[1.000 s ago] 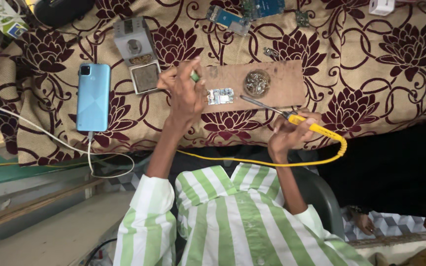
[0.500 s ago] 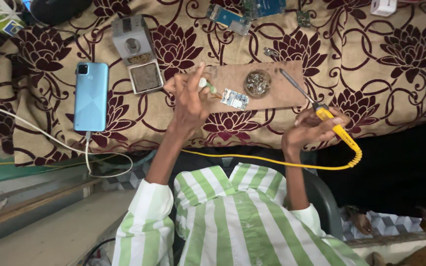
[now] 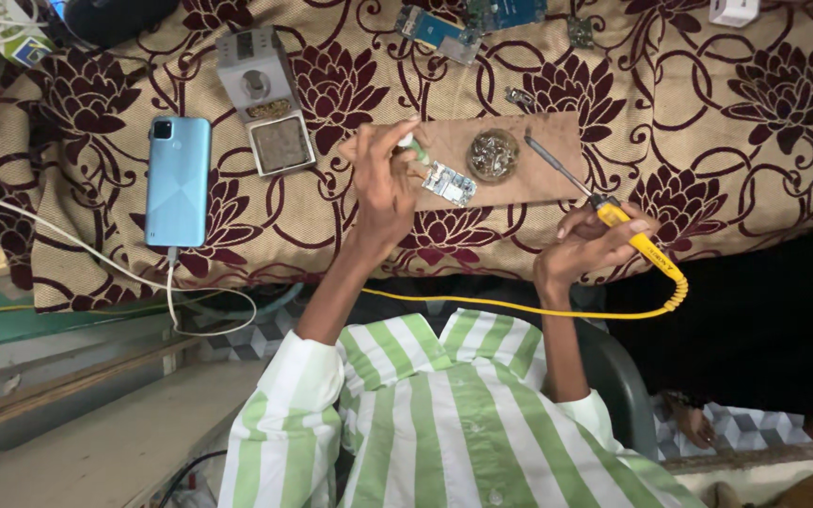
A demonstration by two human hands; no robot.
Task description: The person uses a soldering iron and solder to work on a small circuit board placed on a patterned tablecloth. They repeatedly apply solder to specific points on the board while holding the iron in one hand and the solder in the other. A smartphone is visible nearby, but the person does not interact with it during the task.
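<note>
- Soldering iron (image 3: 613,221): yellow handle, thin metal tip pointing over the brown board (image 3: 543,132), close beside the round tin (image 3: 493,153); whether touching, hard to tell.
- Right hand (image 3: 587,246): fingers wrapped shut around the handle, pen-like, yellow cord looping below.
- Left hand (image 3: 383,188): fingertips pinched closed on a small pale piece (image 3: 410,144), too small to identify, just above the small circuit board (image 3: 448,182).
- Probably best: steady the wrist against the table edge, keep the tip over the board and off the flowered cloth (image 3: 708,103), keep the cord slack.
- Round tin: filled with a shiny metallic tangle.
- Grey stand (image 3: 258,80): square tray holding a brownish pad.
- Blue phone (image 3: 178,181): flat on the cloth, white cable plugged in.
</note>
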